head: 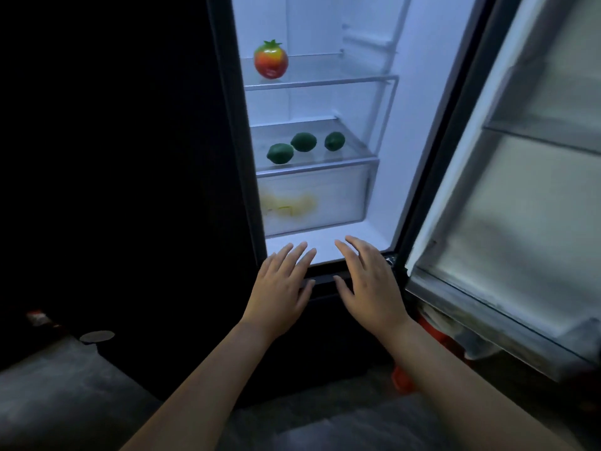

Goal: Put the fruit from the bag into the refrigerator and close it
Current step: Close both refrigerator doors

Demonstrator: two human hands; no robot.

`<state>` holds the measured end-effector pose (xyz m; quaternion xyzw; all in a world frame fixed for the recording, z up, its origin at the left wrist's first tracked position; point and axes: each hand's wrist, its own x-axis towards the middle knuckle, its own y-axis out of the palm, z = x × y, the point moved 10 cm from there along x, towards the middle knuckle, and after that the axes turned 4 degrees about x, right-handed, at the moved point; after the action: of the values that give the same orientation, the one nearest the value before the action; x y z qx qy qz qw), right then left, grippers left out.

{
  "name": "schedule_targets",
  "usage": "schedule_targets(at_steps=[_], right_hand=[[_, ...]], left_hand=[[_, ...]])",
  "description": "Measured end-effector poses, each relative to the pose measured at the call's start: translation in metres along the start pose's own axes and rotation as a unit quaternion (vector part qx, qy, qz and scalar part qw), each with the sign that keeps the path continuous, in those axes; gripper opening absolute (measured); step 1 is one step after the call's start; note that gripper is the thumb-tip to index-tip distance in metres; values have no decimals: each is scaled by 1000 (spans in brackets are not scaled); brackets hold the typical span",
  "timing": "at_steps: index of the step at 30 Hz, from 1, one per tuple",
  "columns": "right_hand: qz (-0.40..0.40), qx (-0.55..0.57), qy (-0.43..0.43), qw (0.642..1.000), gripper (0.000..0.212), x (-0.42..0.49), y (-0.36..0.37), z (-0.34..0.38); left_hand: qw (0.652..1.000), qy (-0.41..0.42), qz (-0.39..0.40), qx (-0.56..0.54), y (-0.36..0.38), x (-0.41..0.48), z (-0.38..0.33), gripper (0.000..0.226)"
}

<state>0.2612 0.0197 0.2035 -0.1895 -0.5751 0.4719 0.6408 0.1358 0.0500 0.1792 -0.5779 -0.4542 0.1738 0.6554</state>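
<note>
Straight ahead in the head view, the refrigerator (406, 131) stands lit inside, its door (520, 206) swung wide to the right of the compartment. A red and yellow tomato-like fruit (271, 60) sits at the left end of the upper glass shelf (325, 80). One shelf below it, three green limes (305, 142) lie apart from one another above the clear drawer (315, 196); something yellow shows blurred through the drawer's frosted front, too dim to tell what. Below the drawer, over the front edge of the refrigerator floor, the left hand (281, 284) and the right hand (370, 281) hover side by side, palms down, fingers spread and flat, holding nothing. Something red (431, 330) shows under the door's lower edge, mostly hidden; whether it is the bag cannot be told
</note>
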Motion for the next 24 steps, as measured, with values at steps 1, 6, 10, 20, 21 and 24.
schedule_targets(at_steps=[1, 6, 10, 20, 21, 24], right_hand=[[-1, -7, 14, 1000, 58, -9, -10, -13], [9, -43, 98, 994, 59, -65, -54, -84], [32, -81, 160, 983, 65, -117, -82, -141], [74, -114, 245, 960, 70, -236, -136, -245], [82, -110, 253, 958, 71, -245, -137, -252], [108, -97, 262, 954, 72, -263, -134, -266]], left_hand=[[1000, 8, 8, -8, 4, 4, -16, 52], [997, 55, 46, -30, 25, 24, -110, 60], [991, 103, 79, -22, 47, 34, -187, 64], [958, 200, 203, 24, 120, 38, -344, 70], [954, 206, 215, 30, 127, 37, -354, 70], [947, 208, 242, 38, 145, 35, -377, 70]])
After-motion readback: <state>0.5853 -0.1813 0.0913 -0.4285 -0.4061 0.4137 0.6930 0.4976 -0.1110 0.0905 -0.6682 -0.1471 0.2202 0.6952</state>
